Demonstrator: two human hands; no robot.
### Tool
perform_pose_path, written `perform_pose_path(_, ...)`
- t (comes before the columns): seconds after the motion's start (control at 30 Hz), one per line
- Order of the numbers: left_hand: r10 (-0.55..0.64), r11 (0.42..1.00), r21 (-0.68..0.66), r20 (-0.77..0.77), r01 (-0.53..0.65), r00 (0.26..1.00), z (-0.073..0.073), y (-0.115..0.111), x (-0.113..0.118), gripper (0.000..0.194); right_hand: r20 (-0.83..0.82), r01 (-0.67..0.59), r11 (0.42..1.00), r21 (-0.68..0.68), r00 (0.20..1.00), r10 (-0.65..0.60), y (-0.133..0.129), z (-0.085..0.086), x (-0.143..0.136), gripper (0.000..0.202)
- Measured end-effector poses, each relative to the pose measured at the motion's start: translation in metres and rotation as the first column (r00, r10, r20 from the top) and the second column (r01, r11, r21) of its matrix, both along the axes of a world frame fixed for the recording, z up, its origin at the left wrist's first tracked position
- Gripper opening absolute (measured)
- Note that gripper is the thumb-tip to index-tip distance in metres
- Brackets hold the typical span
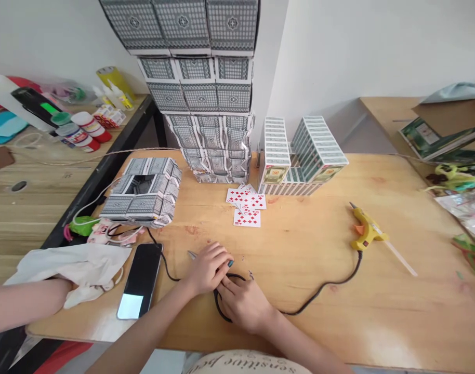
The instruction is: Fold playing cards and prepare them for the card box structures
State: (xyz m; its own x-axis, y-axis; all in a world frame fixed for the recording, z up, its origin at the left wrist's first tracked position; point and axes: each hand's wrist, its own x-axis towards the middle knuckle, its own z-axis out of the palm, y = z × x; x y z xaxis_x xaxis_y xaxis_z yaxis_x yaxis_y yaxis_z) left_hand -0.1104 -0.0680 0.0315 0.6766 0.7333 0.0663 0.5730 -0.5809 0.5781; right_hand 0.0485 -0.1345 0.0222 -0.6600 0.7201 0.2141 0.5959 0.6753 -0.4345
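Observation:
My left hand (210, 266) and my right hand (245, 304) meet near the table's front edge, fingers touching. The left fingers are curled together, with a blue-green spot at the thumb tip. A pointed metal tip (192, 254) pokes out beside the left hand; the rest of it is hidden. My right hand is closed over a loop of black cable (219, 311), its fingertips tucked against the left hand. Whatever either hand holds, if anything, cannot be seen. Beyond them lie several playing cards (247, 218), face up and overlapping.
A tall tower of folded cards (200, 96) rises behind, with a card-built box (134, 205) left and stacked card boxes (276, 148) right. A yellow glue gun (366, 231) lies right, a phone (142, 275) left. Another arm (27, 306) rests beside white cloth (74, 265).

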Motion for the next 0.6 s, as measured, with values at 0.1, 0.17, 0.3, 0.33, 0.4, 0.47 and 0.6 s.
perform_pose_path(0.1, -0.056, 0.998, -0.016, 0.009, 0.056, 0.998, -0.002, 0.008, 0.005, 0.019, 0.007, 0.075, 0.997, 0.036, 0.997, -0.075, -0.006, -0.003, -0.003, 0.034)
perform_pose_path(0.17, -0.116, 0.993, -0.015, 0.005, 0.116, 0.993, -0.002, 0.015, 0.016, 0.019, 0.001, 0.146, 0.987, 0.068, 0.989, -0.146, -0.01, -0.006, -0.001, 0.033)
perform_pose_path(0.3, -0.21, 0.978, 0.006, 0.013, 0.21, 0.978, -0.003, 0.031, 0.043, 0.016, -0.002, 0.268, 0.958, 0.107, 0.963, -0.269, -0.014, -0.013, 0.012, 0.033)
perform_pose_path(0.33, -0.223, 0.975, 0.014, 0.014, 0.222, 0.975, -0.003, 0.033, 0.048, 0.016, -0.011, 0.281, 0.953, 0.11, 0.96, -0.281, -0.013, -0.013, 0.015, 0.033)
perform_pose_path(0.4, -0.228, 0.973, 0.029, 0.019, 0.227, 0.974, -0.002, 0.033, 0.053, 0.017, -0.041, 0.273, 0.956, 0.105, 0.962, -0.27, -0.012, -0.013, 0.022, 0.033)
perform_pose_path(0.47, -0.212, 0.977, 0.045, 0.03, 0.21, 0.977, -0.001, 0.028, 0.049, 0.02, -0.078, 0.219, 0.972, 0.085, 0.974, -0.213, -0.01, -0.011, 0.026, 0.033)
perform_pose_path(0.6, -0.118, 0.992, 0.057, 0.049, 0.115, 0.992, -0.003, 0.008, 0.026, 0.024, -0.108, 0.056, 0.998, 0.032, 0.993, -0.052, -0.009, -0.007, 0.022, 0.035)
